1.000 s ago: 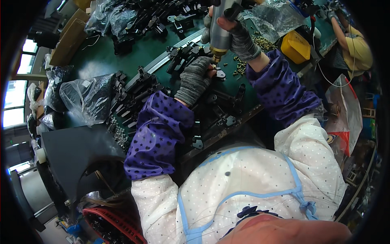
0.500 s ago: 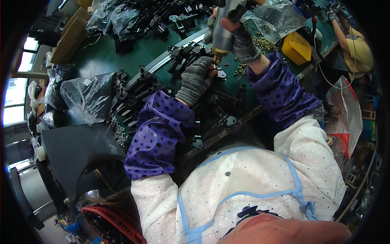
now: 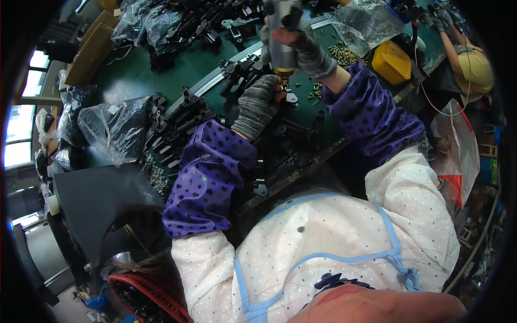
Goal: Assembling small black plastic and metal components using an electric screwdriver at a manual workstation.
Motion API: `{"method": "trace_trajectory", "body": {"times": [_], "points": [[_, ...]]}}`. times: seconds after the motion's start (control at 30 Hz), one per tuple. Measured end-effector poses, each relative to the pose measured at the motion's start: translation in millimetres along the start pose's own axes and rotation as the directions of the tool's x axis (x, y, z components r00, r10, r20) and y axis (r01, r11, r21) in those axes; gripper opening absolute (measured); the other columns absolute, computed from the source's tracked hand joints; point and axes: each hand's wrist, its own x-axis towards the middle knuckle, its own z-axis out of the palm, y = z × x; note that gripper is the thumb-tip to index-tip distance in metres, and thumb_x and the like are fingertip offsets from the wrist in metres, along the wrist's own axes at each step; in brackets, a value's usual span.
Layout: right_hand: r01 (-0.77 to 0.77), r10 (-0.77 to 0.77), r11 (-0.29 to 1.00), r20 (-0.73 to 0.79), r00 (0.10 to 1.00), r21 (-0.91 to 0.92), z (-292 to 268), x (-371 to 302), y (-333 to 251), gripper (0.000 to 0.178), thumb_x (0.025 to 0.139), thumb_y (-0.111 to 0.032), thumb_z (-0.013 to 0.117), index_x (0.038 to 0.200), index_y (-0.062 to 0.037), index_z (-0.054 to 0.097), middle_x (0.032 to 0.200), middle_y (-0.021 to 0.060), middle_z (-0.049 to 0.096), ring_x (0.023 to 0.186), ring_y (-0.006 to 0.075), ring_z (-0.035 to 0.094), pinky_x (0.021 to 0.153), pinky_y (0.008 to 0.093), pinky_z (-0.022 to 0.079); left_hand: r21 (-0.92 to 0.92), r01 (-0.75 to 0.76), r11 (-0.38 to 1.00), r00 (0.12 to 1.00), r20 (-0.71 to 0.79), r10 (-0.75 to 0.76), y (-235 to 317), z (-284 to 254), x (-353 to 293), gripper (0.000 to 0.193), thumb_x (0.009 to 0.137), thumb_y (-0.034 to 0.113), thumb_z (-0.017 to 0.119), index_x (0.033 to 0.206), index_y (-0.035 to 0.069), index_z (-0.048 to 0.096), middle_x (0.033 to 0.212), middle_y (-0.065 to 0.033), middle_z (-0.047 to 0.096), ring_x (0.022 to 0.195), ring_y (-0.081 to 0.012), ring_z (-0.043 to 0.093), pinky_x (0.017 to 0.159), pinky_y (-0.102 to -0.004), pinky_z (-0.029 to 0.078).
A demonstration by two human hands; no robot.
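My right hand (image 3: 308, 49), in a grey knitted fingerless glove, is wrapped around a silver power screwdriver (image 3: 281, 54) with a brass-coloured collar. The driver stands nearly upright, its tip down beside my left fingertips. My left hand (image 3: 258, 103), gloved the same way, is closed at the end of a black metal bracket with a silver plate (image 3: 291, 99). The exact contact of the driver's tip is too small to make out. Several more black metal brackets (image 3: 296, 134) lie just below my left hand, near the table's front edge.
Loose brass screws (image 3: 346, 55) are scattered beside a yellow container (image 3: 391, 62). Black parts (image 3: 180, 116) are piled left, near a plastic bag (image 3: 116, 126). A metal rail (image 3: 212, 82) crosses the green table (image 3: 121, 75). A red basket (image 3: 156, 293) stands lower left; a co-worker (image 3: 471, 67) is at right.
My right hand has brought the screwdriver a little left, and it now stands straighter with its tip by my left fingertips. My left hand has barely moved.
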Motion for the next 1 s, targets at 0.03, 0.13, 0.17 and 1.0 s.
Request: {"method": "trace_trajectory", "body": {"times": [0.03,0.13,0.17,1.0], "points": [[-0.038,0.037,0.999,-0.026,0.999,-0.036,-1.4,0.2,2.0,0.046,0.074,-0.025,0.064,0.109,-0.0017,0.046,0.088,0.0085,0.056,0.072,0.0205,0.062,0.063,0.035,0.055,-0.004,-0.023,1.0,0.999,-0.024,0.022,-1.2,1.0,-0.3,0.021,0.068,0.007,0.07,0.083,0.006,0.054,0.074,-0.0097,0.058,0.07,-0.0282,0.059,0.061,-0.0337,0.046],[-0.068,0.065,0.994,-0.033,0.997,-0.09,-7.3,3.5,11.9,0.047,0.074,-0.027,0.065,0.108,-0.0008,0.047,0.089,0.0082,0.056,0.072,0.0191,0.062,0.063,0.0335,0.054,0.034,-0.002,0.999,1.0,0.011,0.001,-6.3,2.0,-0.2,0.022,0.068,0.01,0.069,0.085,0.007,0.056,0.074,-0.0098,0.058,0.07,-0.0287,0.06,0.061,-0.0343,0.047],[-0.037,0.036,0.992,-0.019,0.999,-0.116,-8.3,4.2,14.8,0.048,0.074,-0.028,0.065,0.109,-0.0011,0.046,0.09,0.0083,0.055,0.073,0.0189,0.062,0.063,0.0332,0.054,0.042,-0.021,0.999,1.0,0.008,0.021,-7.6,1.6,0.2,0.022,0.068,0.011,0.069,0.085,0.007,0.056,0.074,-0.0099,0.058,0.07,-0.0289,0.059,0.061,-0.0347,0.047],[0.201,0.456,-0.52,-0.071,0.887,-0.83,-20.0,-52.1,18.3,0.025,0.074,-0.014,0.054,0.099,-0.0117,0.055,0.091,0.0093,0.059,0.089,0.0268,0.059,0.071,0.0363,0.049,0.872,0.383,0.305,0.795,-0.143,-0.589,-156.7,-189.1,3.8,0.019,0.076,0.019,0.065,0.09,0.007,0.058,0.079,-0.0107,0.062,0.078,-0.0214,0.061,0.071,-0.0331,0.047]]}}
